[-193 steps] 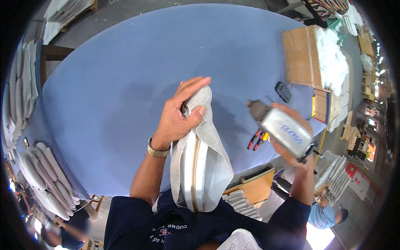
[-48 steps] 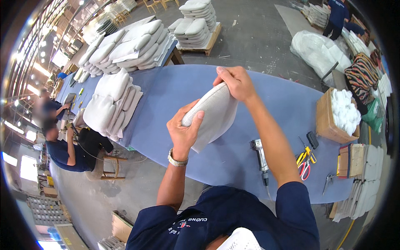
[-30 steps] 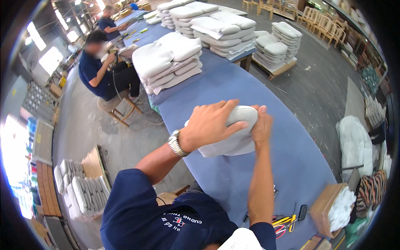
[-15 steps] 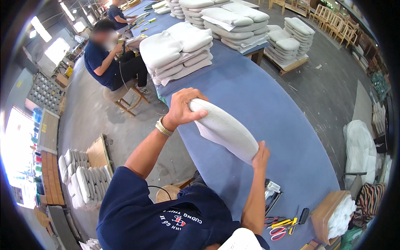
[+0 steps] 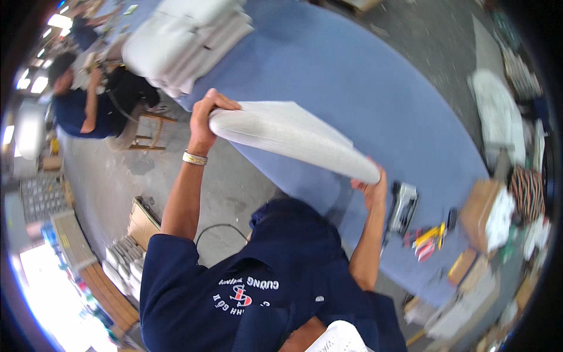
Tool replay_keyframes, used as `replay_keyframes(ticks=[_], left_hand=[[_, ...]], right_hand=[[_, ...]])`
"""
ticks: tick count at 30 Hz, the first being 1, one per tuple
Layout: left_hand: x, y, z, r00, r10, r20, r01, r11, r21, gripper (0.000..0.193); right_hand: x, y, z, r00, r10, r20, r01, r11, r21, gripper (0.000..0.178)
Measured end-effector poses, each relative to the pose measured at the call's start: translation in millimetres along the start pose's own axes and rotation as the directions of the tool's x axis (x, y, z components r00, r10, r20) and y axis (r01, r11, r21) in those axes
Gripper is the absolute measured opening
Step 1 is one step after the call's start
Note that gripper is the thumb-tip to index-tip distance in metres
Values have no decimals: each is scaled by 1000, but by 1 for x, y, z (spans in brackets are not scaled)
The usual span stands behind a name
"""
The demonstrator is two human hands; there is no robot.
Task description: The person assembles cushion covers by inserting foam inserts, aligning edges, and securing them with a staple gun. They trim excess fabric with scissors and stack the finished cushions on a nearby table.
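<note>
Rolled since the earlier frame: pale-grey, fabric-covered, curved padded cushion (image 5: 293, 138) | long axis: far-left to near-right | left hand (image 5: 205, 120) curled around far end; right hand (image 5: 375, 185) gripping near end

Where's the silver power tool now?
In the head view, the silver power tool lies on the blue table, right of centre, between the right hand and the yellow-handled tools.

The pad (image 5: 293, 141) is plain pale grey, the desk (image 5: 375, 76) plain blue. From the pad, at six o'clock: navy shirt (image 5: 258, 317), printed in white and red. At ten: off-white stack (image 5: 179, 47). At four: silver-and-black gun (image 5: 403, 203), yellow and red tools (image 5: 431, 236), brown box (image 5: 478, 208) with white stuffing (image 5: 499, 220). At three: cloth (image 5: 526, 190) striped in orange-brown and black.
</note>
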State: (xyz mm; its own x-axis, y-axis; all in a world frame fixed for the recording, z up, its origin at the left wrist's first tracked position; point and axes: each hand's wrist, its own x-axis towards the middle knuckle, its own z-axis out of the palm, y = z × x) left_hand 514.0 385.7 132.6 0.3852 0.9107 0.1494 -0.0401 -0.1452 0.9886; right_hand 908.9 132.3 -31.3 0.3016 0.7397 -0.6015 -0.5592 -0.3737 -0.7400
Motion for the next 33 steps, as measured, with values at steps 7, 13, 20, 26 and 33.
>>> replay_keyframes(ticks=[7,13,20,26,33], left_hand=[[-60,-140,8,858,-510,66,514,848,-131,49],[-53,-146,4,715,-641,280,470,737,486,39],[11,-178,81,734,-415,537,-179,645,743,64],[29,-170,100,613,-437,658,-69,800,596,52],[-3,-137,92,704,-400,587,-151,723,674,42]], right_hand=[[-107,-16,-32,961,129,-246,-214,909,-358,66],[-119,15,-9,951,-149,-272,-186,428,-885,58],[11,0,58,953,-294,79,125,141,-982,64],[53,4,120,961,-84,262,267,54,-962,55],[24,-24,145,966,-8,258,258,81,-963,49]])
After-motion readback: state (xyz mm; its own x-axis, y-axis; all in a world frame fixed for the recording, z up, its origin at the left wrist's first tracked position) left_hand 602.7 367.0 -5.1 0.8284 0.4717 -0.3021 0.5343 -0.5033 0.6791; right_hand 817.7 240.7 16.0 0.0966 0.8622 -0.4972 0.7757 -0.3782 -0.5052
